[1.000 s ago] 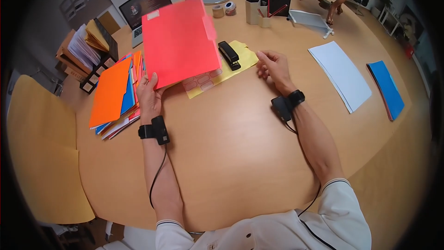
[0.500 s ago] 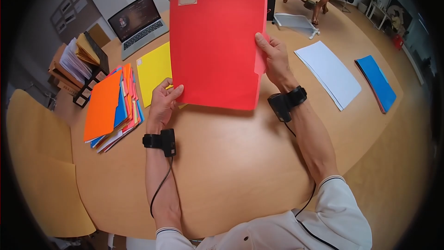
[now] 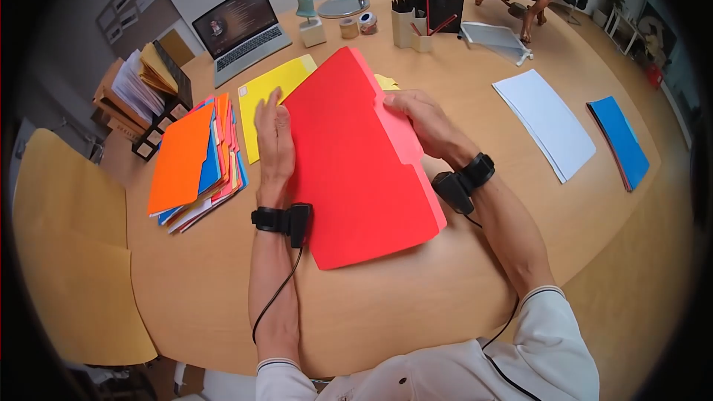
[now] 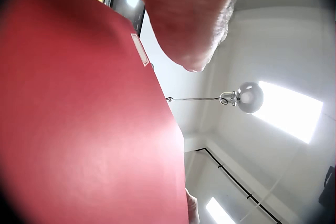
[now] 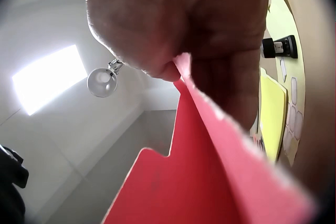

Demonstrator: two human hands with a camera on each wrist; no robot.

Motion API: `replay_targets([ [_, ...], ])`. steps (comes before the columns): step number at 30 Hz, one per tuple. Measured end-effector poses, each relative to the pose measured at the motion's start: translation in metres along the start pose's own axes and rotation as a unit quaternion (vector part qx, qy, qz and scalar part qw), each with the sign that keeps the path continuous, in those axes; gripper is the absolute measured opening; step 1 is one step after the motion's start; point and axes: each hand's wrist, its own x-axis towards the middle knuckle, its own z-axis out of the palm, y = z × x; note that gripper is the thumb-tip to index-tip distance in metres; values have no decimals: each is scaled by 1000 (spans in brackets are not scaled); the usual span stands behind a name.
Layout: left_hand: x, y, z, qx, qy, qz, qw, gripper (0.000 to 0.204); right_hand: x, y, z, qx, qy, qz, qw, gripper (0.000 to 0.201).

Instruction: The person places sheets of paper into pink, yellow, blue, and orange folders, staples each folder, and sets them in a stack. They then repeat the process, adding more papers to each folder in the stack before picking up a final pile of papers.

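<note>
A red file folder point(image 3: 356, 171) is held up tilted over the desk, its tabbed side to the right. My right hand point(image 3: 427, 125) pinches that side between thumb and fingers; in the right wrist view the two leaves of the folder point(image 5: 178, 171) spread apart below the grip. At the folder's left edge stands my left hand point(image 3: 275, 141), fingers straight and pointing up. A small white label point(image 4: 140, 50) shows on the folder in the left wrist view. Behind the folder, a yellow folder point(image 3: 271, 93) lies on the desk.
A stack of coloured folders point(image 3: 189, 156) lies at left, near a file rack point(image 3: 160, 130). An open laptop point(image 3: 241, 37) and a bust point(image 3: 304, 0) stand behind. White paper point(image 3: 546, 122) and a blue folder point(image 3: 618, 141) lie right. In the right wrist view a black stapler point(image 5: 281, 47) shows.
The right hand has taken hold of the folder's tabbed side. The folder came up toward the middle, then tilted and dropped nearer the body. The left hand has let go of its lower corner.
</note>
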Motion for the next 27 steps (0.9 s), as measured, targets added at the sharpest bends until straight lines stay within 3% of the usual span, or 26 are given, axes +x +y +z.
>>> replay_targets([
  [2,-3,-7,5,-149,-57,-54,986,71,-2,1,4,24,-23,36,999,28],
  [4,-5,-14,8,-172,-68,-65,981,69,-1,4,6,32,-31,40,998,28],
  [6,-7,-23,10,-316,-105,-133,934,65,-1,9,7,57,-27,48,997,27],
  [7,-8,-27,13,-316,-105,-134,933,65,-1,9,6,57,-27,49,997,27],
  [9,-10,-32,17,-443,-72,-157,880,57,-1,9,5,32,-18,56,998,27],
  [10,-12,-35,18,-444,-71,-157,879,57,-1,9,5,32,-18,57,998,27],
  [12,-16,-25,16,-521,12,-228,823,49,-2,10,6,42,-13,56,997,26],
  [16,-14,1,6,-558,38,-235,795,47,3,19,-3,13,-4,43,999,26],
  [18,-12,-27,7,-551,55,-199,809,47,3,21,-4,14,33,42,998,26],
  [20,-17,-73,11,-591,0,-93,802,41,3,20,-5,3,29,42,999,26],
  [22,-12,-112,10,-722,-145,18,676,35,3,20,-7,-7,25,42,999,25],
  [23,-10,-113,4,-722,-145,17,676,35,4,22,-9,-6,36,60,998,28],
  [25,-7,-115,-4,-729,-226,27,646,33,4,23,-17,-5,49,77,996,31],
  [27,-8,-119,-5,-720,-215,32,659,31,2,13,-20,-96,48,83,991,35],
])
